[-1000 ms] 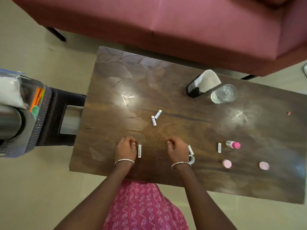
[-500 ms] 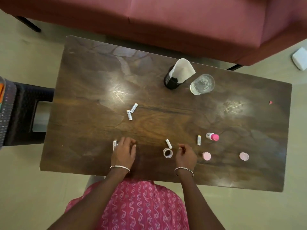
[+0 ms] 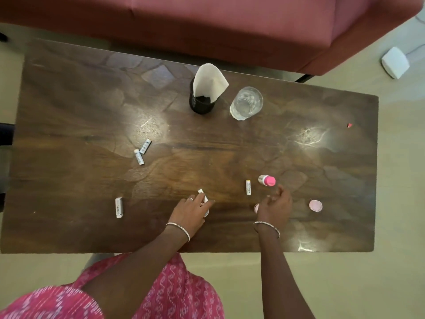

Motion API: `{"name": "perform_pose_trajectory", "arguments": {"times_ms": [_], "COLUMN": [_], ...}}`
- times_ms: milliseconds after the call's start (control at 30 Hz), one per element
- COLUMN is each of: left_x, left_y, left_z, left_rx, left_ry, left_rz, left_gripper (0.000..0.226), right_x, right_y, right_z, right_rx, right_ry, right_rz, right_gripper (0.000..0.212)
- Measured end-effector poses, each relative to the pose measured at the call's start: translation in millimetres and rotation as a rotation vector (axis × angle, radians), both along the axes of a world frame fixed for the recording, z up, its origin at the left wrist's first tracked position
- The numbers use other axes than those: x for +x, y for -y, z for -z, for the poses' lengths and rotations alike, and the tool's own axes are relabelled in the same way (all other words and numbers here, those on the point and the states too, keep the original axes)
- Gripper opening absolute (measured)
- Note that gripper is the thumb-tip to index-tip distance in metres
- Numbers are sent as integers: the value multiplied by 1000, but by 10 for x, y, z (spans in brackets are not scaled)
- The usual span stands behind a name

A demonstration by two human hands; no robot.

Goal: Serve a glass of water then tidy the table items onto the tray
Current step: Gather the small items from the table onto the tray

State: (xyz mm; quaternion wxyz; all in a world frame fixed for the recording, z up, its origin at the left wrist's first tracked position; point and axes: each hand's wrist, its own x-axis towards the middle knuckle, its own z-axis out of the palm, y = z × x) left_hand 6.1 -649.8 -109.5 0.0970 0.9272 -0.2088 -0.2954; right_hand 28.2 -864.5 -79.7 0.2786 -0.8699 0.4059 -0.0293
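A glass of water point(image 3: 247, 103) stands at the back of the dark wooden table point(image 3: 69, 111). Small white tubes lie scattered: two at the left middle point(image 3: 142, 151), one near the front left point(image 3: 119, 207), one point(image 3: 248, 187) beside a pink-capped bottle point(image 3: 266, 180). My left hand point(image 3: 189, 211) lies over a small round item, its fingers on another white tube point(image 3: 202, 195); whether it grips the tube is unclear. My right hand point(image 3: 274, 207) hovers with loose fingers just below the bottle, partly covering a pink lid point(image 3: 256, 207). A second pink lid point(image 3: 315, 205) lies to the right.
A black mesh holder point(image 3: 202, 103) with a white napkin point(image 3: 210, 80) stands left of the glass. A small red scrap point(image 3: 349, 125) lies near the table's right edge. A maroon sofa point(image 3: 230, 24) runs behind the table. A white box point(image 3: 395, 62) sits on the floor.
My left hand left the front-left tube and moved right onto the middle tube. My right hand moved right toward the pink-capped bottle. The view shifted right, so the tray at the left dropped out.
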Motion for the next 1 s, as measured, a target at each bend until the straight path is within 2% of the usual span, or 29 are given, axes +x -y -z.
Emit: {"name": "perform_pose_trajectory", "arguments": {"times_ms": [100, 167, 367, 500, 667, 800, 1000], "left_x": [5, -16, -48, 1, 69, 52, -78], "left_y": [50, 52, 45, -78, -408, -786, -1329], "left_z": [53, 101, 166, 116, -32, -79, -122], "left_rx": [32, 24, -6, -80, -202, -183, -220], "left_ry": [134, 182, 207, 148, 145, 116, 57], "left_rz": [44, 52, 99, 66, -139, -285, -586], "left_gripper": [33, 29, 33, 46, 40, 44, 43], "right_x": [157, 249, 385, 285, 74, -159, -391], "right_y": [127, 187, 268, 179, -196, -662, -1558], "right_z": [60, 126, 334, 328, 154, 93, 64], "right_rx": [5, 17, 10, -14, -35, 10, 52], "right_ry": [-81, -142, -326, -225, -11, 58, -6], "right_rz": [-173, -251, -291, -246, -184, -329, -632], "right_gripper": [66, 67, 38, 32, 33, 34, 38]}}
